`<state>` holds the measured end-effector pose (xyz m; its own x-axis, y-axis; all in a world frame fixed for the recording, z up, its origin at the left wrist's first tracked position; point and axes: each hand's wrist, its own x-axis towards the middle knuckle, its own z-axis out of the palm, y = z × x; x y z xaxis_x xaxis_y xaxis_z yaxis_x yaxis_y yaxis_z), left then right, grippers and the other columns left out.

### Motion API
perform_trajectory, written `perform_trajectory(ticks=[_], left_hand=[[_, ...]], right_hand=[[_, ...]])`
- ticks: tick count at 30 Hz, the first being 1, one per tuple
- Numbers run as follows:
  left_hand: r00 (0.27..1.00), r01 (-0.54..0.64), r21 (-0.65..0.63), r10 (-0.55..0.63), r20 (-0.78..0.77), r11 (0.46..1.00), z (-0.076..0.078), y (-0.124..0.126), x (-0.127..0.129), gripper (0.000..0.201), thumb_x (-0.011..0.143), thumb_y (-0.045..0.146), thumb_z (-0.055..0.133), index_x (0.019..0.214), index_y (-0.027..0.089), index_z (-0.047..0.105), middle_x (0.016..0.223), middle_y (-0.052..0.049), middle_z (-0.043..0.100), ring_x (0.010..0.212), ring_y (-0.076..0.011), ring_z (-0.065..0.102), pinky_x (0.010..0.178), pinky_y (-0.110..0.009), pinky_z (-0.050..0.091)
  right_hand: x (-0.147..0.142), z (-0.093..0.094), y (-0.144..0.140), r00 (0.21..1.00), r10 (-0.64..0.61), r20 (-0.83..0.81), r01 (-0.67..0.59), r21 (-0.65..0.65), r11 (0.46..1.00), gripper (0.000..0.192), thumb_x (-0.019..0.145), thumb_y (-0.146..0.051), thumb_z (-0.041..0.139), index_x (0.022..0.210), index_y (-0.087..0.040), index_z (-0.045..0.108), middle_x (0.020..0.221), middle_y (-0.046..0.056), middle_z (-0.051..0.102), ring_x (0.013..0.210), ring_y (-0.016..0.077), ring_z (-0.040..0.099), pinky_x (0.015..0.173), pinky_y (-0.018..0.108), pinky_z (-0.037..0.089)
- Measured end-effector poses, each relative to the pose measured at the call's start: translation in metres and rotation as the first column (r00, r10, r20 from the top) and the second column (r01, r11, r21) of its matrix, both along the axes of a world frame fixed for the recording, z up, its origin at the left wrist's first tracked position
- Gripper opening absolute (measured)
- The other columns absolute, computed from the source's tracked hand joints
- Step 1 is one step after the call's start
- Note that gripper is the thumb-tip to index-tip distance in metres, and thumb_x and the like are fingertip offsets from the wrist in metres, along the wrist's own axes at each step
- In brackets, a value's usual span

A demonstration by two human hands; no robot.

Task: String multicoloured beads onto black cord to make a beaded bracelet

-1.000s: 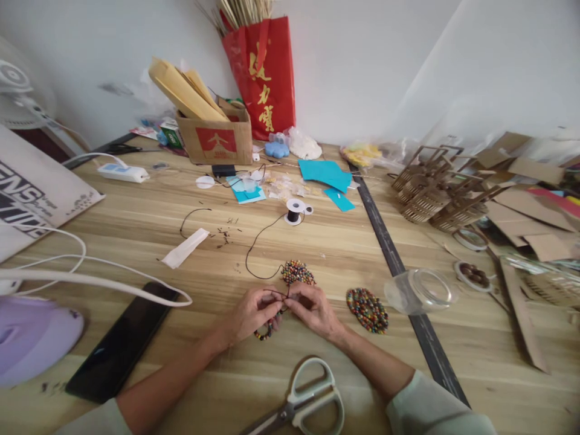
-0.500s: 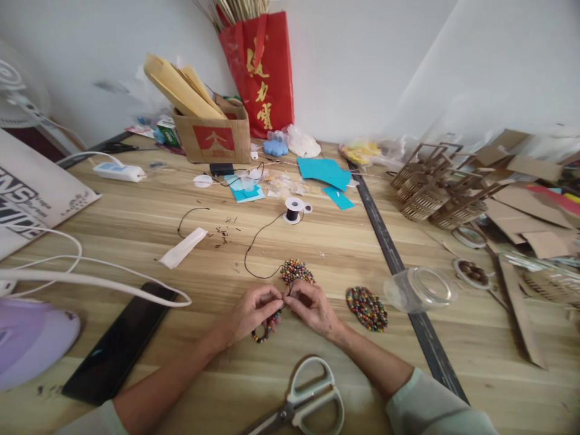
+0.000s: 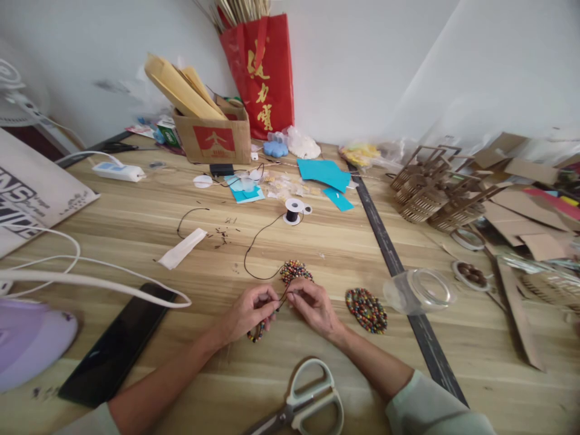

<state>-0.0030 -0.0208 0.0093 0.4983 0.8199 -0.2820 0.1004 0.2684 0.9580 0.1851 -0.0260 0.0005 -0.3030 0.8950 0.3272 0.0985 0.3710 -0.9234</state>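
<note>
left hand (image 3: pixel 254 311): thumb and fingertips pinched narrow, gripping thin black cord (image 3: pixel 284 297). right hand (image 3: pixel 315 307): same narrow pinch on the cord, just beside the left. both sit mid-table, near the front.

bead strand (image 3: pixel 256 334): small round beads, mixed colors, hangs in a curve under the left hand, partly hidden by the fingers. can't tell if it touches the wood-grain tabletop (image 3: pixel 149 241).

loose-looking bead pile (image 3: pixel 294 270) just beyond the right hand. second bead coil (image 3: pixel 366 310) to the right, flat oval of stacked loops. white plastic spool (image 3: pixel 292 211) wound with black thread, standing upright; a line from it bows left and runs back to the bead pile.

orientation: cord between the pinches is short and slants, near-left end to far-right end. visible part of the strand is a u-shaped arc, bottom toward the person; full long axis hidden.

scissors (image 3: pixel 290 412): pale handle loops toward far right, metal blades toward near left.

containers: clear jar (image 3: pixel 399 293) right of the coil, smooth, round rim, can't tell if upright. white dish (image 3: pixel 455 270) holds brown balls. cardboard box (image 3: pixel 185 143) holds tan paper envelopes (image 3: pixel 174 87). glossy red bag (image 3: pixel 277 78) holds dry stalks (image 3: pixel 248 8). slatted brown baskets (image 3: pixel 417 198) at right, contents unclear.
</note>
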Motion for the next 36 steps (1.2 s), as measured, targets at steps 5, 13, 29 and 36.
perform_trajectory(ticks=[5, 13, 29, 36], left_hand=[[1.000, 0.002, 0.011, -0.003, 0.010, 1.000, -0.0008, 0.0009, -0.0008, 0.035, 0.073, 0.046, 0.067, 0.072, 0.016, 0.049, 0.054, 0.006, 0.055, 0.040, -0.0060, 0.052, 0.041, -0.016, 0.041], [1.000, -0.005, 0.022, 0.005, 0.005, 1.000, 0.0014, 0.0003, -0.0020, 0.035, 0.073, 0.046, 0.067, 0.071, 0.016, 0.050, 0.053, 0.006, 0.055, 0.039, -0.0056, 0.050, 0.039, -0.016, 0.039], [0.999, -0.013, 0.032, 0.014, -0.040, 0.999, 0.0018, -0.0016, -0.0020, 0.030, 0.075, 0.041, 0.066, 0.071, 0.017, 0.050, 0.056, 0.005, 0.055, 0.042, -0.0073, 0.053, 0.043, -0.018, 0.040], [0.999, -0.038, 0.194, 0.042, -0.017, 0.980, -0.0003, 0.0015, -0.0046, 0.022, 0.077, 0.036, 0.064, 0.072, 0.015, 0.056, 0.072, -0.001, 0.060, 0.071, -0.0143, 0.058, 0.069, -0.025, 0.047]], right_hand=[[0.0002, 0.0000, -0.0004, 0.998, -0.040, -0.052, 0.036, -0.069, 0.997, 0.019, 0.092, -0.034, 0.056, 0.084, -0.017, 0.063, 0.069, 0.001, 0.055, 0.061, 0.0122, 0.051, 0.058, 0.024, 0.042], [0.0015, -0.0013, 0.0020, 0.975, -0.146, -0.165, 0.122, -0.147, 0.982, 0.021, 0.087, -0.039, 0.062, 0.084, -0.018, 0.065, 0.064, -0.001, 0.056, 0.058, 0.0116, 0.052, 0.055, 0.023, 0.042], [0.0050, -0.0024, 0.0095, 0.905, -0.210, -0.371, 0.103, -0.287, 0.952, 0.016, 0.083, -0.033, 0.068, 0.083, -0.018, 0.063, 0.072, 0.001, 0.065, 0.057, 0.0095, 0.057, 0.056, 0.021, 0.046], [0.0032, 0.0033, 0.0052, 0.952, -0.072, -0.298, -0.024, -0.306, 0.952, 0.024, 0.079, -0.039, 0.071, 0.078, -0.017, 0.062, 0.066, 0.000, 0.065, 0.052, 0.0100, 0.059, 0.053, 0.021, 0.049]])
